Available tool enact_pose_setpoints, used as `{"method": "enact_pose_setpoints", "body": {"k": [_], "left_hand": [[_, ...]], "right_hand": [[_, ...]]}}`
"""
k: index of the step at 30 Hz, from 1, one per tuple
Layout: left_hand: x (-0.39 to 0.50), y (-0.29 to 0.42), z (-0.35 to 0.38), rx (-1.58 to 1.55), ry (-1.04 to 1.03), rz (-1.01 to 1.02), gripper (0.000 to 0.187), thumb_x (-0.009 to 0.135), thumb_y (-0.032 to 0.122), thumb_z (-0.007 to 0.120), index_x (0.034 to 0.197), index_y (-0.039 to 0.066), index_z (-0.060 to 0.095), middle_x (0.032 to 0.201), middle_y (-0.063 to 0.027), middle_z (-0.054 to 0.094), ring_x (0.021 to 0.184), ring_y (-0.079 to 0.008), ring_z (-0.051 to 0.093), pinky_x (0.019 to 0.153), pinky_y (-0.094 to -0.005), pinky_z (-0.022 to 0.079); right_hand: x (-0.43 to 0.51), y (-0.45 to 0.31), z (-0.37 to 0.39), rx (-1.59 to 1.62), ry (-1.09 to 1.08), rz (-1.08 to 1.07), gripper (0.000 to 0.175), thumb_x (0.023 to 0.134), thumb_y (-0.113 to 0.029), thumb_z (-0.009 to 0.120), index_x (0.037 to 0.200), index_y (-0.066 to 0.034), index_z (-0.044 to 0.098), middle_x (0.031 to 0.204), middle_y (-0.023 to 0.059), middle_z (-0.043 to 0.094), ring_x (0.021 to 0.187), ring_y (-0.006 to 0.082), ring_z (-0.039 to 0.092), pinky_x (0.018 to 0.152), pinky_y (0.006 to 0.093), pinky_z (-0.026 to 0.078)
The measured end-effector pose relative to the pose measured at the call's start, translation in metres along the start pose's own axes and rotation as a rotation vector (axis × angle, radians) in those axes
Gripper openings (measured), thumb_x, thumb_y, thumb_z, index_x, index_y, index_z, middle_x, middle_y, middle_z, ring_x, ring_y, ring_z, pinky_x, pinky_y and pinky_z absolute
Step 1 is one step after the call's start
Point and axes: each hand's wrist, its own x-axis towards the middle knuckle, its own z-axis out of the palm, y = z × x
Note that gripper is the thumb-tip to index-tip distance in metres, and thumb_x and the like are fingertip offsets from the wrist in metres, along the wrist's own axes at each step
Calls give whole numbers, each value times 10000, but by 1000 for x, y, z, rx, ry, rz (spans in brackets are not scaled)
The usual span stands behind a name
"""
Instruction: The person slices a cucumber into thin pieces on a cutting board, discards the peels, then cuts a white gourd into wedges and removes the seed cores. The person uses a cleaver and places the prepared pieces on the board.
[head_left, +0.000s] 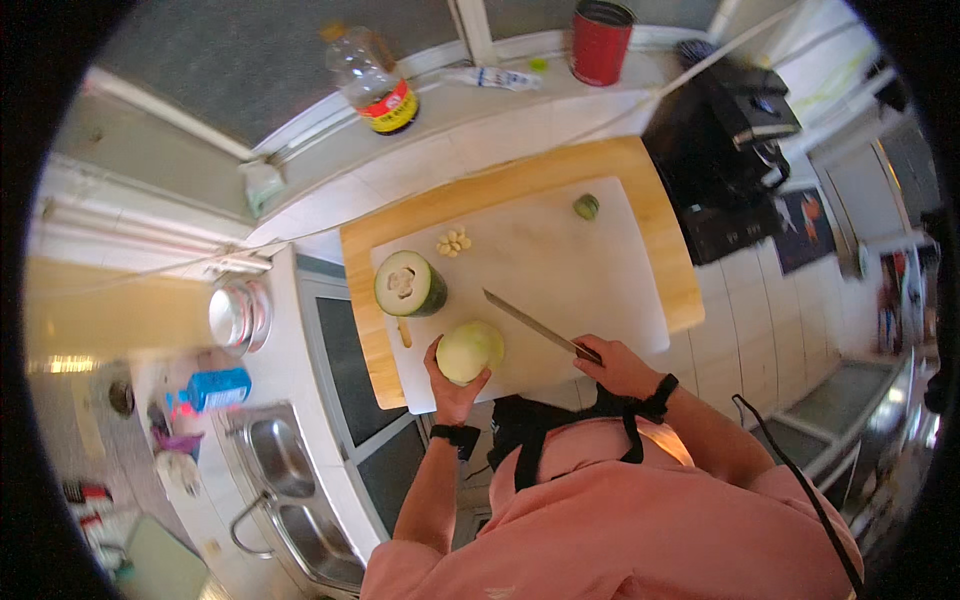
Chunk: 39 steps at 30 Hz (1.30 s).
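Observation:
My left hand (454, 390) grips a peeled, pale green piece of melon or gourd (466, 352) near the front left of the white plastic cutting board (570, 277). In my right hand (619, 367) is a kitchen knife (534, 324) by its dark handle. The blade points to the far left over the board, apart from the peeled piece. Behind my left hand stands a dark-rinded winter melon section (410, 285), its white cut face and seed core turned up. Peeled garlic cloves (453, 242) lie together beyond it. A small green vegetable piece (586, 206) sits at the far right corner.
A larger wooden board (679, 300) lies under the cutting board. A plastic bottle (386, 97) and a red can (600, 45) stand on the windowsill. To the left are a double-basin sink (281, 457), a blue bottle (219, 388) and stacked bowls (238, 315).

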Motion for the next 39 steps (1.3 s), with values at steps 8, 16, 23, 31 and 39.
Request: {"method": "enact_pose_setpoints", "body": {"k": [8,16,23,31,39], "left_hand": [[39,23,27,-24,-159,-108,883,812,350,898,1436,-53,420,1307,-176,560,1172,-270,586,978,-401,510],[111,0,103,54,-750,-759,936,931,481,769,1526,-95,332,1411,-222,548,1079,-262,664,843,-376,577],[90,43,113,-111,-838,-99,988,876,218,848,1640,55,243,1605,-268,338,1399,-393,485,1062,-433,511],[54,44,104,438,-744,342,1041,860,171,841,1676,166,194,1660,-393,14,1528,-550,199,1180,-495,370],[65,44,119,494,-745,287,1186,783,215,901,1683,205,130,1632,-433,46,1510,-555,243,1168,-480,385]], "right_hand": [[-34,-39,83,48,330,104,347,1019,-234,637,1270,-1,581,985,250,696,898,428,685,788,466,537],[-39,-30,82,154,631,288,349,1015,-238,635,1253,12,581,997,256,697,902,420,685,782,478,531],[0,3,74,263,760,278,365,1010,-223,624,1277,20,570,1024,260,705,938,419,693,835,458,546],[2,1,67,262,709,199,367,1016,-223,624,1286,19,569,1048,253,707,964,413,696,835,446,543],[-53,11,76,301,826,259,369,1014,-262,638,1237,32,615,965,235,695,859,344,668,786,444,523]]}}
